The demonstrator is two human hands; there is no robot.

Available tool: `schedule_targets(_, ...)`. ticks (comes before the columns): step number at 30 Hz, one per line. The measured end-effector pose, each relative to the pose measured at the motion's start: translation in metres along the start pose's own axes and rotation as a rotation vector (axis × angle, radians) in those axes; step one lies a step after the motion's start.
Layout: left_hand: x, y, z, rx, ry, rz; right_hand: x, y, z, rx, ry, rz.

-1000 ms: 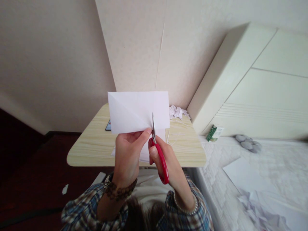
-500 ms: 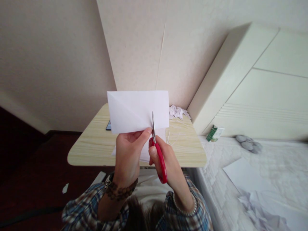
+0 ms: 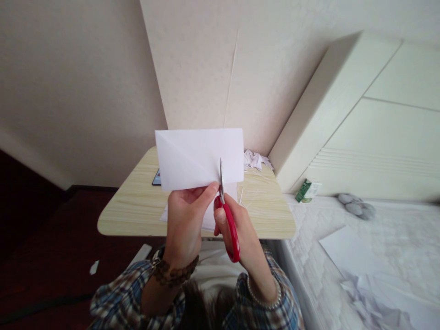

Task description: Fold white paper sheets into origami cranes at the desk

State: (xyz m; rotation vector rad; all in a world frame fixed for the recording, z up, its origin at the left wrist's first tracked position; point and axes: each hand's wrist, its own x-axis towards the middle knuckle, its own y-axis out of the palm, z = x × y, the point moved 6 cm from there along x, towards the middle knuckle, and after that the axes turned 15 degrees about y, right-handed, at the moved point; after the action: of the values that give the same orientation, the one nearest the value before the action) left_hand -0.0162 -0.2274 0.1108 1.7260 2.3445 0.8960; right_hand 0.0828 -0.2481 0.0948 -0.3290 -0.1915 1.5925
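Note:
My left hand (image 3: pixel 187 213) pinches the lower edge of a white sheet of paper (image 3: pixel 192 158), held up above the table with a faint diagonal crease across it. In my right hand (image 3: pixel 239 224) is a pair of scissors (image 3: pixel 234 238) with red handles. Their blades point away from me and lie across the paper's lower edge, right of my left thumb. One blade shows in front of the paper; the other is hidden behind it. More white paper (image 3: pixel 209 219) lies on the table beneath my hands.
On the pale wooden table (image 3: pixel 130 208) are a partly covered phone (image 3: pixel 156 178), thin paper strips (image 3: pixel 244 198) and a heap of paper scraps (image 3: pixel 256 160). To the right, a bed (image 3: pixel 309 238) holds a green-and-white carton (image 3: pixel 307 190), a grey fluffy item (image 3: pixel 355 206) and loose paper (image 3: pixel 350 247).
The paper, scissors and both hands appear shifted very slightly right in view, along with the surroundings. The grip on the paper and scissors stays the same.

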Motion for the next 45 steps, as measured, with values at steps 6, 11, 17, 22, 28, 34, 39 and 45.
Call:
schedule_targets(6, 0.0004, -0.0008, 0.0000, -0.004, 0.001, -0.005, -0.0008, 0.0001, 0.0004, 0.005, -0.005, -0.011)
schedule_targets(11, 0.0007, -0.0005, 0.0008, -0.014, -0.007, -0.003, -0.0004, -0.0004, -0.0002, 0.005, -0.012, -0.021)
schedule_targets(17, -0.0002, -0.0007, 0.0007, -0.014, -0.008, 0.001, 0.0001, -0.0002, -0.0022, 0.026, 0.012, -0.014)
schedule_targets(22, -0.0001, -0.0004, 0.0001, -0.001, -0.006, 0.007, 0.0002, -0.0009, -0.0020, 0.027, 0.027, -0.016)
schedule_targets(28, -0.0007, -0.0003, 0.0005, -0.004, -0.014, -0.006, -0.0002, -0.0017, -0.0005, 0.004, 0.020, -0.036)
schedule_targets(34, -0.0007, 0.0000, 0.0027, -0.011, -0.017, 0.018, 0.0001, -0.0015, -0.0003, 0.011, 0.011, -0.039)
schedule_targets(39, -0.0007, -0.0005, 0.0017, 0.000, -0.017, 0.017, -0.0002, -0.0017, -0.0009, 0.014, 0.010, -0.043)
schedule_targets(45, -0.0006, -0.0001, 0.0009, 0.013, -0.011, 0.014, -0.0006, -0.0021, -0.0011, 0.007, 0.003, -0.047)
